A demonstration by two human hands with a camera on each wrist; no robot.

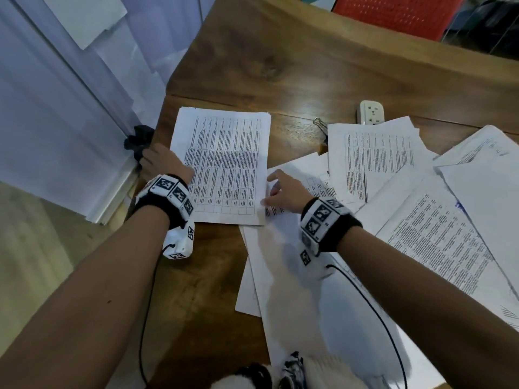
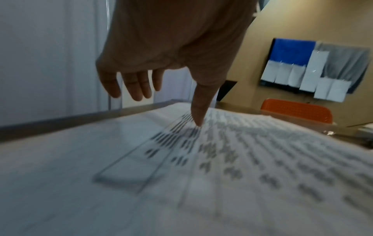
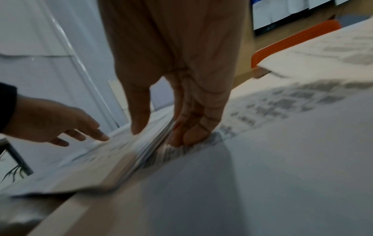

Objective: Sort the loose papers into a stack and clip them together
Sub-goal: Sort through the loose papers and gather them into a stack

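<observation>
Wooden table (image 1: pixel 280 66): paper stack (image 1: pixel 224 164) at centre frame; left hand (image 1: pixel 163 161) flat, thumb touching; right hand (image 1: pixel 283 192) pinching its edge.

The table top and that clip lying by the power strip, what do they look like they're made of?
The table top looks like wood with a glossy varnish: brown grain, a dark knot and light reflections show. It could be veneer; that cannot be told. The clip seems to be a metal binder clip: shiny silver wire handles catch the light, and its dark body is partly hidden by a sheet of paper.
</observation>
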